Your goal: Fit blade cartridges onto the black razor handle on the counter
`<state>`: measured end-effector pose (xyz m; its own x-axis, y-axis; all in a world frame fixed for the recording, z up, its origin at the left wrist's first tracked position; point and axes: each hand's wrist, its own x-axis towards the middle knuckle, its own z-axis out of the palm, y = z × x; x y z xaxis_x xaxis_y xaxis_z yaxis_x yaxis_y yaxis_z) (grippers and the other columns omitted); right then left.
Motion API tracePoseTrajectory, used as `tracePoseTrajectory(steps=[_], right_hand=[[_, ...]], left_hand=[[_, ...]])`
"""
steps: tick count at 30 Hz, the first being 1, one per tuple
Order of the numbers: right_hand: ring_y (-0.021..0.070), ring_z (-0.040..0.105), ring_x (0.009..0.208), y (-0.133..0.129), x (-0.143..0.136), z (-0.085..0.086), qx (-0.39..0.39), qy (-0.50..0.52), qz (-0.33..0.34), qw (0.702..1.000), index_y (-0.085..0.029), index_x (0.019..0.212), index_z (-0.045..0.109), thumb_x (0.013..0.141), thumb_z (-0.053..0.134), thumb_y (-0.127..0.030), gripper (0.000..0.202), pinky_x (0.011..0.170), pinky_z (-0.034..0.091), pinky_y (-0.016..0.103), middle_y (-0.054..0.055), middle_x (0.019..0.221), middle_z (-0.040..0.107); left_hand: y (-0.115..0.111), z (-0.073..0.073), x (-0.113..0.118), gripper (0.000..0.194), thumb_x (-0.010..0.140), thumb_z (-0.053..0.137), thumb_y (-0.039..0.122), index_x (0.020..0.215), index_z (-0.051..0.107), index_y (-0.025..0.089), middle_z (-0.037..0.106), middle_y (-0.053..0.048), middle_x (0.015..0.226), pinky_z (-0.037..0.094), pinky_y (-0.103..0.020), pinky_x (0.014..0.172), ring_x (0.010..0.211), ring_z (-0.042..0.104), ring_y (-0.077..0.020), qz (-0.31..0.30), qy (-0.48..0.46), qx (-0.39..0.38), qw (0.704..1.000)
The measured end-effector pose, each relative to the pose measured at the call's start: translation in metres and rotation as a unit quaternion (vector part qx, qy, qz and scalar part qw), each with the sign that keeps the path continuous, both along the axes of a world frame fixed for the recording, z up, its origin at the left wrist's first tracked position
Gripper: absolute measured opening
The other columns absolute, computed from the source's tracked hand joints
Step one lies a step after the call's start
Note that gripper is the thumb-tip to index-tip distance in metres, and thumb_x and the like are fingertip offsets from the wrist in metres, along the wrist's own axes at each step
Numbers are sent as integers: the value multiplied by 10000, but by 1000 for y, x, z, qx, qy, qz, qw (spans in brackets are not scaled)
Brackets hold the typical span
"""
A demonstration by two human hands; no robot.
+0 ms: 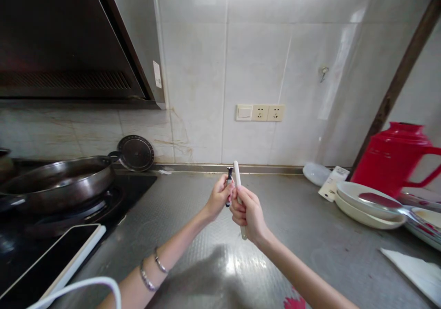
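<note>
My left hand (219, 197) is closed around a small dark tool with a T-shaped head (229, 174), held upright with the head at the top. Its exact kind is too small to make out. Close beside it, my right hand (251, 210) grips a long, slim white stick-like object (237, 173) with a rounded top end. The lower end shows below my fingers, and the middle is hidden in my grip. Both hands are raised over the metal countertop (193, 198), nearly touching each other.
On the left are a pan (65, 185) on the black stove, a round perforated disc (135, 153) against the wall and a phone (58, 258) with a white cable (86, 281). Stacked plates (372, 212), a red jug (389, 157) and white paper (413, 270) lie right.
</note>
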<state>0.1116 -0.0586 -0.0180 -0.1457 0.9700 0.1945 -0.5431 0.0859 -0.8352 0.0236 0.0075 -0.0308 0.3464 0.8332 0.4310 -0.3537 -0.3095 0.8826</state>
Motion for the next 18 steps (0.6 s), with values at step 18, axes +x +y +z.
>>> tracePoseTrajectory(steps=[18], right_hand=[[7, 116, 340, 5, 5, -7, 10, -9, -6, 1000, -187, 663, 428, 759, 578, -485, 347, 279, 95, 111, -117, 447, 237]], left_hand=[[-1, 1, -1, 255, 776, 562, 382, 812, 409, 182, 392, 87, 537, 276, -151, 423, 427, 343, -38, -9, 13, -10, 1000]])
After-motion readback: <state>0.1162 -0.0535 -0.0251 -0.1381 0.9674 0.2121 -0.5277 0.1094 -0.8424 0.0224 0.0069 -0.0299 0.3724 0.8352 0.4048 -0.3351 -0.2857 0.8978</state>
